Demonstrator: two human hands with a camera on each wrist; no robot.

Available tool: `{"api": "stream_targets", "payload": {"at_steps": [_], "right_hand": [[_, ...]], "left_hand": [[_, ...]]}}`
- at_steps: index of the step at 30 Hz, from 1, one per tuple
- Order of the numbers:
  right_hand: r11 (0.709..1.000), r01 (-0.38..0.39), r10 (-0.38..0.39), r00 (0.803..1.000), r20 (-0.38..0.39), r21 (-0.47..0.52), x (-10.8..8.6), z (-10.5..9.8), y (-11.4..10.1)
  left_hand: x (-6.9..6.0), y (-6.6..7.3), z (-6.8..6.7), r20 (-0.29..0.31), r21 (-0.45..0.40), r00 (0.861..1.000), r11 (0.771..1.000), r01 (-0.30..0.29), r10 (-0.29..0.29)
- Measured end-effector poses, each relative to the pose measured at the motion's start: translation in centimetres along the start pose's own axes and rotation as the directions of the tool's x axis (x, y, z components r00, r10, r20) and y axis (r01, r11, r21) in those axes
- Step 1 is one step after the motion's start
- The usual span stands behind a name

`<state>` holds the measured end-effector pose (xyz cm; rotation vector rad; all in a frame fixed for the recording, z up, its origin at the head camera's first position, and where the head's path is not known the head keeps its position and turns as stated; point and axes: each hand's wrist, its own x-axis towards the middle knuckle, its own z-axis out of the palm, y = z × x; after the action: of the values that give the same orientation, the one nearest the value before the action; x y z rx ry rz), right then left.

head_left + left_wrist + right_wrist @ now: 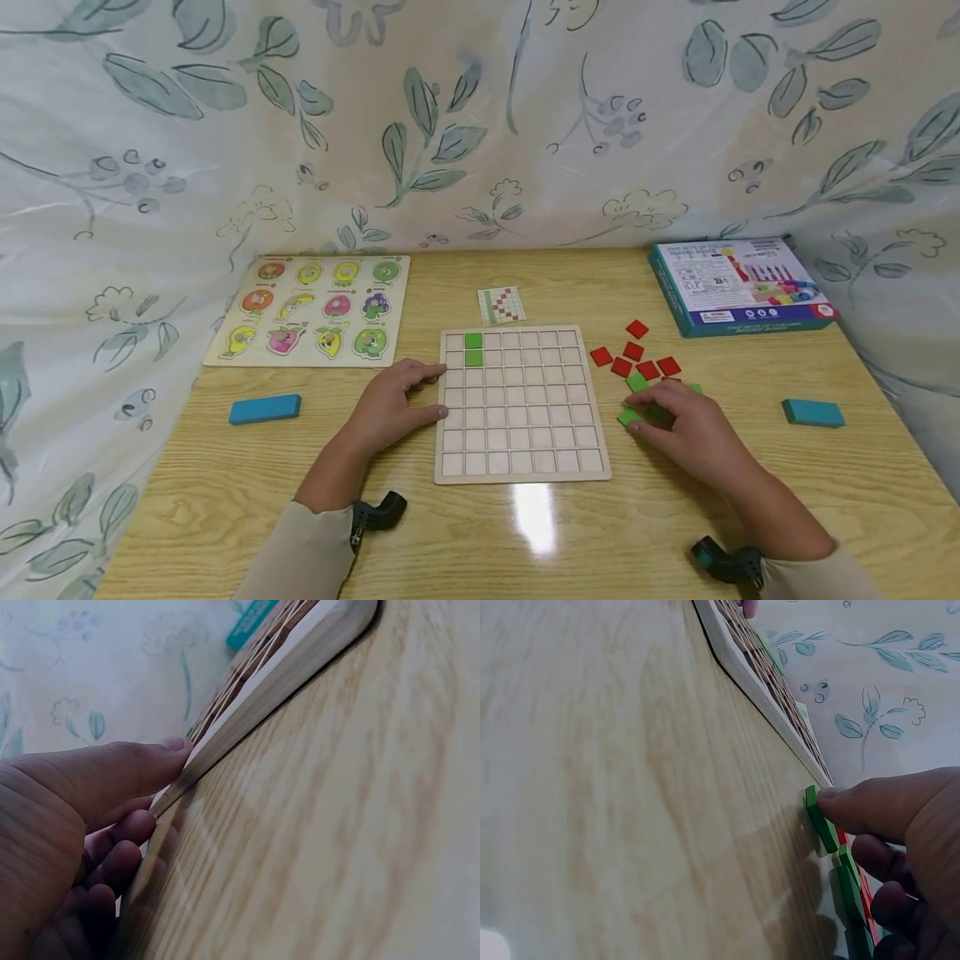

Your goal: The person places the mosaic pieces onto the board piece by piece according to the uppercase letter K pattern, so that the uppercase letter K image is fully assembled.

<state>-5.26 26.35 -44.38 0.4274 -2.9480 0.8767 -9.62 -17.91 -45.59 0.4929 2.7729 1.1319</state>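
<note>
Green tile [628, 417] touches parted right grip [692, 431]

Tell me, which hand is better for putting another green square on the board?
Probably the right hand: it is at the loose green squares, just right of the board. The left hand touches the board's left edge, across from those squares, so it could steady the board.
</note>
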Motion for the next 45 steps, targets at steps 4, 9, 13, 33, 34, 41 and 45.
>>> {"api": "stream_targets", "payload": {"at_steps": [4, 9, 13, 33, 34, 41, 45], "right_hand": [[0.999, -0.009, 0.009, 1.0, 0.011, -0.044, 0.1, -0.1, -0.1], [0.996, -0.006, 0.009, 0.999, 0.031, -0.085, 0.2, -0.1, -0.5], [0.996, -0.007, 0.011, 0.999, 0.051, -0.084, 0.4, -0.1, -0.8], [0.999, 0.007, -0.002, 0.99, 0.139, -0.033, 1.3, -0.3, -1.7], [1.0, 0.006, -0.002, 0.99, 0.143, -0.025, 1.4, -0.3, -1.7], [0.999, -0.01, 0.003, 0.987, 0.16, 0.043, 2.0, -0.7, -1.4], [0.996, -0.044, 0.03, 0.986, 0.165, 0.082, 2.3, -0.9, -1.1]], "left_hand": [[-0.1, -0.1, 0.1, 0.001, 0.004, 1.0, 1.0, 0.008, -0.008], [-0.1, -0.1, 0.1, 0.0, 0.007, 1.0, 1.0, 0.013, -0.013], [-0.1, -0.1, 0.1, 0.0, 0.001, 1.0, 1.0, 0.012, -0.012], [-0.2, -0.1, 0.1, 0.003, 0.005, 1.0, 1.0, 0.004, -0.004], [-0.1, -0.1, 0.1, 0.004, 0.006, 1.0, 1.0, 0.004, -0.004], [0.0, 0.0, 0.1, 0.008, 0.011, 1.0, 1.0, 0.018, -0.018], [0.0, 0.0, 0.0, 0.009, 0.014, 1.0, 1.0, 0.017, -0.017]]}}
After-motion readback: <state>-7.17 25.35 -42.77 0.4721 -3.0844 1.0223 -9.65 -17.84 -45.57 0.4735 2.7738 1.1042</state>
